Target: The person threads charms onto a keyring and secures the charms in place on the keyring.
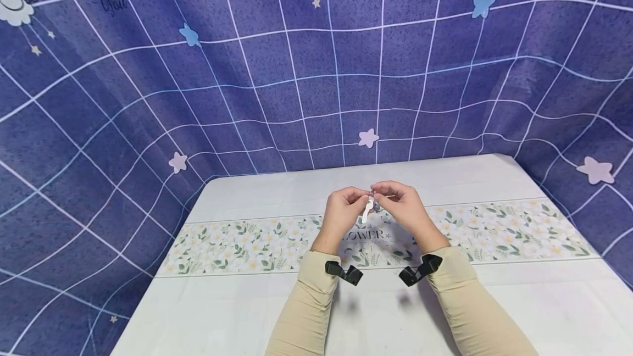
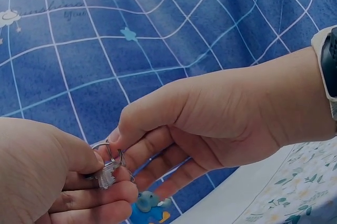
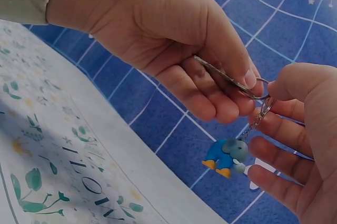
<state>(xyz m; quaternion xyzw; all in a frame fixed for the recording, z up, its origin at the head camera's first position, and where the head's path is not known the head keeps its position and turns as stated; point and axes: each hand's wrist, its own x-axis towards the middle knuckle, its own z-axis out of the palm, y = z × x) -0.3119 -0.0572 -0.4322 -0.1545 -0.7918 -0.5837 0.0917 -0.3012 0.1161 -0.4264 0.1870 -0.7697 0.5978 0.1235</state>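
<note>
Both hands meet above the table's far half. My left hand point(image 1: 342, 212) pinches a silver key point(image 3: 224, 77) between thumb and forefinger; the key's bright blade points downward in the head view. A metal key ring point(image 3: 267, 98) runs through the key's head, and my right hand point(image 1: 406, 212) pinches this ring with thumb and forefinger, its other fingers loosely bent below. From the ring a short chain point(image 3: 255, 123) carries a small blue and grey elephant charm point(image 3: 226, 154) with yellow feet. It dangles beside the right fingertips. Fingers partly hide the ring in the left wrist view.
Below the hands lies a white tablecloth point(image 1: 237, 312) with a flower-print band point(image 1: 222, 246) and lettering. A blue curtain point(image 1: 277, 98) with white grid lines and stars encloses the table's back and sides. Black camera mounts point(image 1: 343, 272) sit on both wrists.
</note>
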